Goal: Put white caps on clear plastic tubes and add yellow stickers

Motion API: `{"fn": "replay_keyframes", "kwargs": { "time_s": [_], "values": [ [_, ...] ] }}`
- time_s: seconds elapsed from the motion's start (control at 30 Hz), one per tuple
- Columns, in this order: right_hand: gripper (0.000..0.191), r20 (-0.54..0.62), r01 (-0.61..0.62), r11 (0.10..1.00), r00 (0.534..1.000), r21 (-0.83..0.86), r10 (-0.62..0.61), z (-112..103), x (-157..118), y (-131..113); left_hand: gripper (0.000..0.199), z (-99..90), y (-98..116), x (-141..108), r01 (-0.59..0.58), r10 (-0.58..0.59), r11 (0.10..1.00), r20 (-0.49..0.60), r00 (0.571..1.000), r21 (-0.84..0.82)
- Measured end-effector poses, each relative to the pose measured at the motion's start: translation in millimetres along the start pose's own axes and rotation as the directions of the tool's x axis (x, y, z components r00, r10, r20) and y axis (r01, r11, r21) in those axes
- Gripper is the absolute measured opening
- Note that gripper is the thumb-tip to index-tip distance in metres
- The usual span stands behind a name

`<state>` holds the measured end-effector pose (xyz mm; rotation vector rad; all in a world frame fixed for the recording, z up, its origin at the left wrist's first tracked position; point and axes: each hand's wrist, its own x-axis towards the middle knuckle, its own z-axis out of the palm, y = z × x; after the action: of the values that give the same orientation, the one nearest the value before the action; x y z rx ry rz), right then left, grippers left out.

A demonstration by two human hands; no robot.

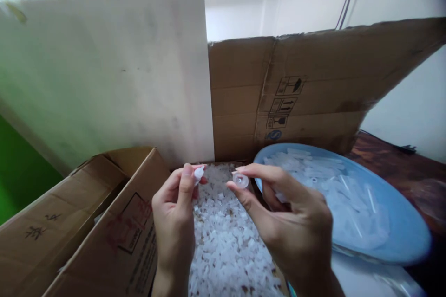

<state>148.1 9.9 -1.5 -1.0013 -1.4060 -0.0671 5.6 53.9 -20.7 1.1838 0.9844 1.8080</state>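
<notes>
Thumb and fingers of my left hand (179, 204) pinch a small white plastic piece (199, 174) with a pointed tip. My right hand (291, 213) holds a round translucent piece (240, 179) between thumb and index finger, its circular end facing the camera. The two pieces are apart, with a gap between my hands. Below them lies a wide layer of many small white plastic pieces (233, 241). Something pale shows by the curled fingers of my right hand, too hidden to make out.
A blue oval basin (411, 236) at the right holds many clear plastic tubes (351, 199). Open cardboard boxes (104, 232) stand at the left. A white board (111, 74) and a large cardboard sheet (313, 69) rise behind. A dark wooden surface (383, 158) shows far right.
</notes>
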Motion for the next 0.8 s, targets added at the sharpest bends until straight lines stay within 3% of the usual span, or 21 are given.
{"fn": "replay_keyframes", "kwargs": {
  "time_s": [0.13,0.3,0.47,0.8],
  "values": [
    [0.027,-0.072,0.116,0.993,0.99,-0.028,-0.117,-0.6,0.0,-16.4,0.028,1.2,1.2,1.3,0.023,-0.029,0.994,-0.061,0.998,-0.107],
    [0.024,-0.192,0.013,0.999,0.981,-0.034,-0.019,0.3,-0.5,-28.6,0.025,6.1,6.5,-1.1,0.067,-0.077,0.986,-0.061,0.995,-0.15],
    [0.03,-0.238,-0.013,0.997,0.971,-0.073,-0.005,-5.2,3.4,-30.6,0.026,7.8,6.7,-3.1,0.073,-0.081,0.987,-0.046,0.996,-0.146],
    [0.022,-0.231,-0.032,0.995,0.973,-0.09,0.011,-4.2,8.6,-37.1,0.023,13.9,3.4,-10.0,0.072,-0.069,0.992,0.027,0.997,-0.103]
  ]
}}
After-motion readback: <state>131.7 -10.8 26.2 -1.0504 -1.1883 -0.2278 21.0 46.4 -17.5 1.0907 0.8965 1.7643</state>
